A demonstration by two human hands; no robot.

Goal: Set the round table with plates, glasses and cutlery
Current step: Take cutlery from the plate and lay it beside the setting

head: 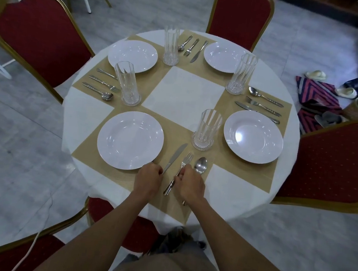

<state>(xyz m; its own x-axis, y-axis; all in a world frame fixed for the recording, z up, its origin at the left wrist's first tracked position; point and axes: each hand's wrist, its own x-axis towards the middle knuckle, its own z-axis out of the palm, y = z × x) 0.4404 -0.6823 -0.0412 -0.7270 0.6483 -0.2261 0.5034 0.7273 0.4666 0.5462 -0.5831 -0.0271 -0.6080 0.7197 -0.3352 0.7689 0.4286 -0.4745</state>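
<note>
On the round white table lie several tan placemats, each with a white plate, a tall clear glass and cutlery. At the near setting a white plate sits left of a knife, a fork and a spoon, with a glass beyond them. My left hand grips the knife's handle. My right hand pinches the fork's handle and covers most of the spoon's handle.
Red chairs with gold frames stand around the table, one at the far side, one left, one right. Shoes and a striped mat lie on the floor at the right.
</note>
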